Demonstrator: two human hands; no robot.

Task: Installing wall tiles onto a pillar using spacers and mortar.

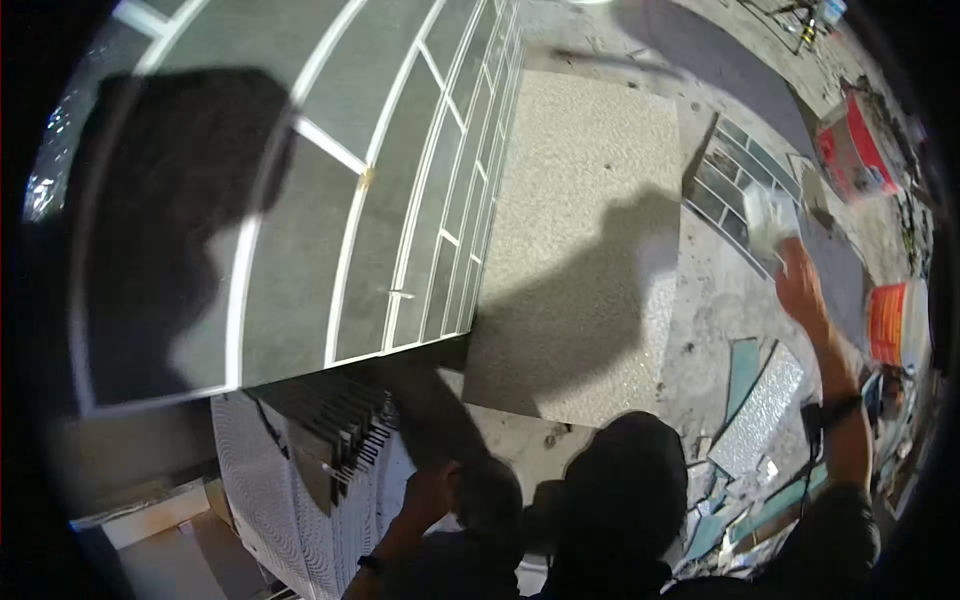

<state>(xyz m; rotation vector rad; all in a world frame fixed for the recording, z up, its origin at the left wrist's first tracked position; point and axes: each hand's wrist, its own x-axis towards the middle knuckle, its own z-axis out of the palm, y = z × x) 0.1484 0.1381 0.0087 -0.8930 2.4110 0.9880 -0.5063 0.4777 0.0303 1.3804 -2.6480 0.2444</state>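
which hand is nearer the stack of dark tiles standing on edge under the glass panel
Left. The left hand reaches up just right of the stack of dark tiles, almost at it. The right hand is raised far off to the right, holding a white cloth.

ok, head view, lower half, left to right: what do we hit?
Stack of dark tiles on edge → left hand resting by the stack → textured pale slab → patterned glass offcut on the floor → right hand holding a pale piece → orange bucket.

Matt grey wall tiles (300, 250), rough pale speckled slab (590, 200), dusty concrete floor (720, 300).
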